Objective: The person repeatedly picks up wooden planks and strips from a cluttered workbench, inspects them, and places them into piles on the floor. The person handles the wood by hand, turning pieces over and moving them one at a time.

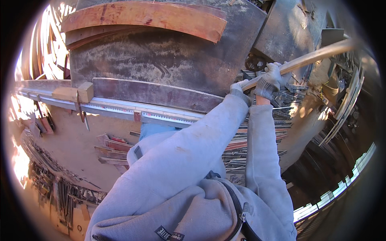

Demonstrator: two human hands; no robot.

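Observation:
A long pale wooden strip (315, 57) slants from the middle of the view up to the far right, and its far end is blurred. My right hand (272, 75), in a light glove with a grey cuff, is closed around it. At its near end my left hand (239, 86), gloved too, grips the same strip, its fingers partly hidden. Both arms reach out to the right in grey sleeves. Just left of my left hand, a long dark board (157, 92) lies along the front edge of a dark metal table (193, 60).
Reddish-brown boards (144, 18) lie stacked at the table's back. A silver rail with a scale (108, 107) runs along the front, with a wooden block (72, 93) at its left. Scrap strips (237, 160) litter the floor below. A handwheel (255, 62) sits beside my hands.

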